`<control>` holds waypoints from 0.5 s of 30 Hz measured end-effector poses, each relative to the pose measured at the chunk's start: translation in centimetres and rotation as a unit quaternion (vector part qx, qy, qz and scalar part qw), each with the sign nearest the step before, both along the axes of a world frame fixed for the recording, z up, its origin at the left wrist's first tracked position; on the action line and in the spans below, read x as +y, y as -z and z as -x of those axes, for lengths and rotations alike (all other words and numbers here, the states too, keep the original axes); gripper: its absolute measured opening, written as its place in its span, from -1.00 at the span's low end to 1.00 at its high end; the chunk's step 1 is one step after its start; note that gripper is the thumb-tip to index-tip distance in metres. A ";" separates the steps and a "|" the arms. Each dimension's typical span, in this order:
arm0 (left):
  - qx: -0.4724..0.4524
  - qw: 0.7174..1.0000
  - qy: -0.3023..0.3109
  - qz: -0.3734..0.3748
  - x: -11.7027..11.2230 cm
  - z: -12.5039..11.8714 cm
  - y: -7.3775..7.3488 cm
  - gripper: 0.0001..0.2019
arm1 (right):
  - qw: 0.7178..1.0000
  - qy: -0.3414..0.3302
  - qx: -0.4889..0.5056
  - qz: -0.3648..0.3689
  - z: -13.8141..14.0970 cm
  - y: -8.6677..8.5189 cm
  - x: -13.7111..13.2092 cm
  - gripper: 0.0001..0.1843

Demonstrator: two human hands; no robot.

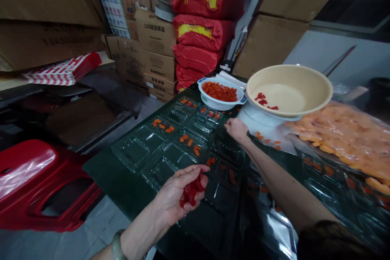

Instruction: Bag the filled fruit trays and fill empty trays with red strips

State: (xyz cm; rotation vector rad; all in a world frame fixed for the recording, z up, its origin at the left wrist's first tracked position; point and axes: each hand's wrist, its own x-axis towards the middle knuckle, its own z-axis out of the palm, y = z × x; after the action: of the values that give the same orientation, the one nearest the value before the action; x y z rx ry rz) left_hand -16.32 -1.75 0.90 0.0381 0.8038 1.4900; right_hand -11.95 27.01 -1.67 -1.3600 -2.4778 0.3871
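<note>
My left hand (179, 191) is cupped, palm up, around a small heap of red pieces (191, 191), held low over the near clear plastic trays (170, 146). My right hand (236, 129) reaches forward with its fingers curled down over a tray cell just below the white bowl of orange pieces (219, 91). What its fingers hold is hidden. Several tray cells carry a few orange and red pieces (189, 143). A large beige bowl (289, 89) with a few red pieces stands at the right.
A clear bag of orange pieces (350, 138) lies on the dark table at the right. Cardboard boxes (155, 32) and red sacks (204, 20) are stacked behind. A red plastic stool (39, 183) sits at the lower left, beside the table's edge.
</note>
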 end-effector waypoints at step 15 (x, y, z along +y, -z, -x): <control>-0.077 0.996 -0.037 0.012 -0.8 0.7 1.0 -0.79 | 0.892 -0.098 0.326 0.298 -2.0 -2.8 0.9 -0.80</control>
State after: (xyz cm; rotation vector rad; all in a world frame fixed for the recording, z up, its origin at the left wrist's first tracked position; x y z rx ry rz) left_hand -17.07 -2.57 -0.06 -0.1243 0.7038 1.5338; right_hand -10.00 27.91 1.14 -0.9121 -1.9717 1.4761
